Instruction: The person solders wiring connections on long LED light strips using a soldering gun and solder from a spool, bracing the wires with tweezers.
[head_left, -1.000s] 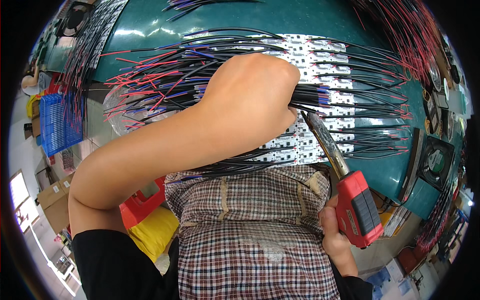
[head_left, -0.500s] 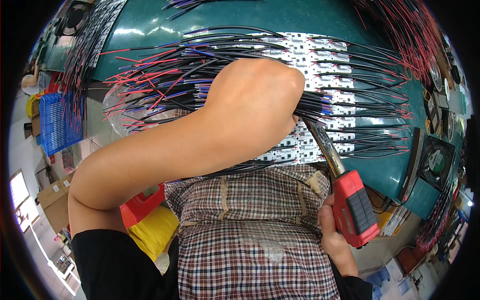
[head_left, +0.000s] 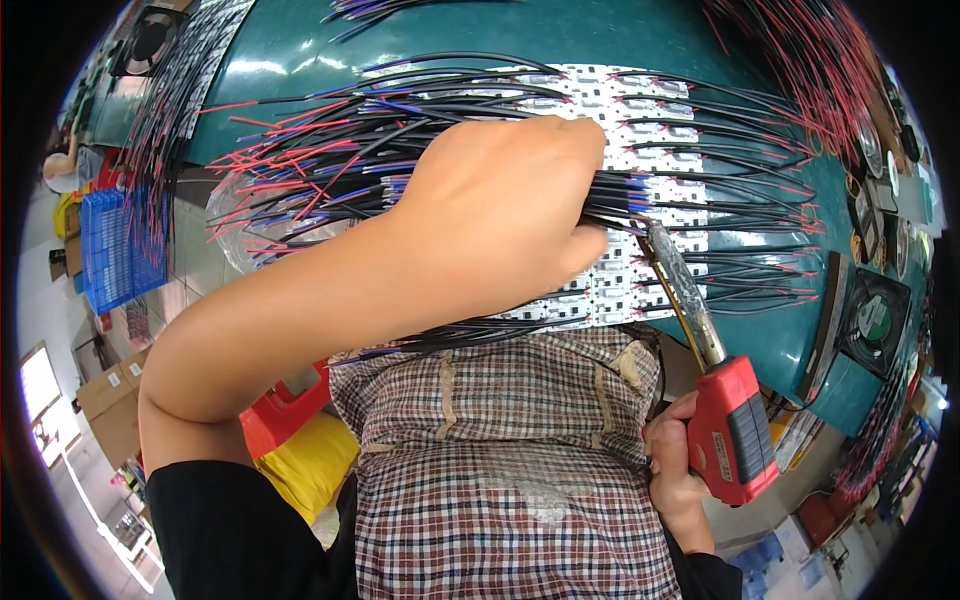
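My left hand [head_left: 510, 195] reaches across the white circuit board panel [head_left: 590, 90], closed around a bundle of black wires [head_left: 622, 188]. The wires' blue-and-bare ends stick out past the fingers to the right, over the boards. In my right hand [head_left: 678, 470] is a red soldering gun [head_left: 735, 430] with a black grip. Its long metal barrel slants up and left, and the tip is beside the wire ends, just right of my left hand. Whether the tip touches a board, I cannot tell. A thin feed tube runs alongside the barrel.
More wires [head_left: 735, 145] extend from the panel's right side over the green table [head_left: 480, 30]. At far left are a blue plastic basket [head_left: 110, 250] and more wired boards. A round fan [head_left: 868, 318] stands at right, below red-and-black wires [head_left: 825, 90]. My checked apron [head_left: 500, 480] meets the near edge.
The soldering gun has moved right and slightly down, its tip coming out from beneath my left hand's edge. My left hand has shifted slightly left, its thumb now showing.
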